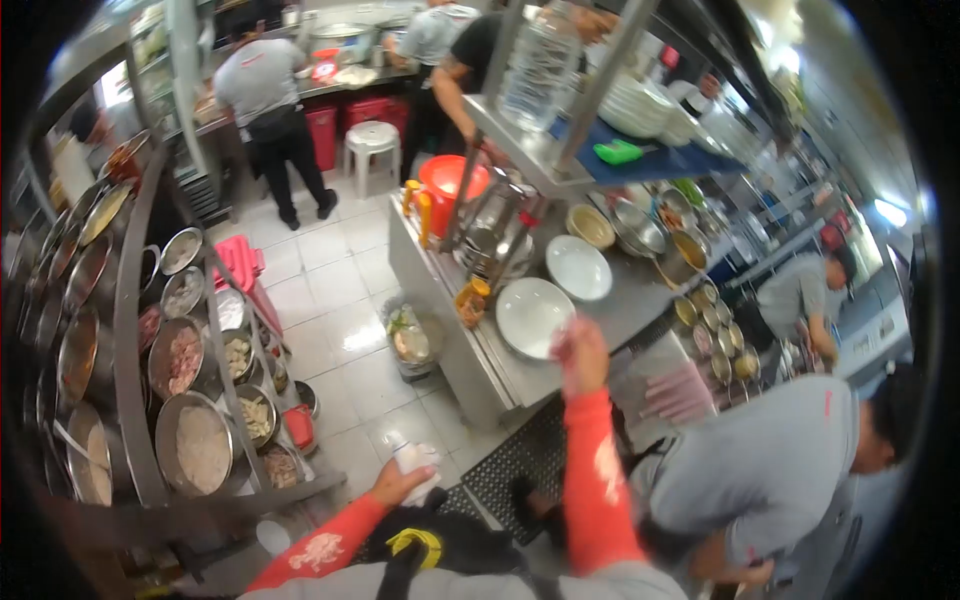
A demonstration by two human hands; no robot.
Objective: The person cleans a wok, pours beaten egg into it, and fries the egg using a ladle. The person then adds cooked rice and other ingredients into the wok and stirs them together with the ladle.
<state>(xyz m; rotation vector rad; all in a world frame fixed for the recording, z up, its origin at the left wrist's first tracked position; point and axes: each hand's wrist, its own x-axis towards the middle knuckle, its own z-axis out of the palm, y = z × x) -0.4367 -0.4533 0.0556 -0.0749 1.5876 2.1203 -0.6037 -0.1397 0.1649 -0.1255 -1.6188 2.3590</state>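
My left hand (pixel 400 484), in a red sleeve, is closed around a white, crumpled cloth or paper (pixel 416 459) low in front of my body. My right hand (pixel 582 358), also red-sleeved, reaches forward over the steel counter. It is smeared by motion, so its fingers cannot be read. Just beyond it lies a large white plate (pixel 530 312), partly overlapped by the hand in view; I cannot tell whether they touch. A second white plate (pixel 579 267) sits behind the first.
To the left stands a rack (pixel 135 330) of metal bowls with food. A waste bin (pixel 410 345) is beside the counter (pixel 450 330). A co-worker in a grey shirt (pixel 760 460) bends over close on my right. A white stool (pixel 373 150) stands farther back, near other people.
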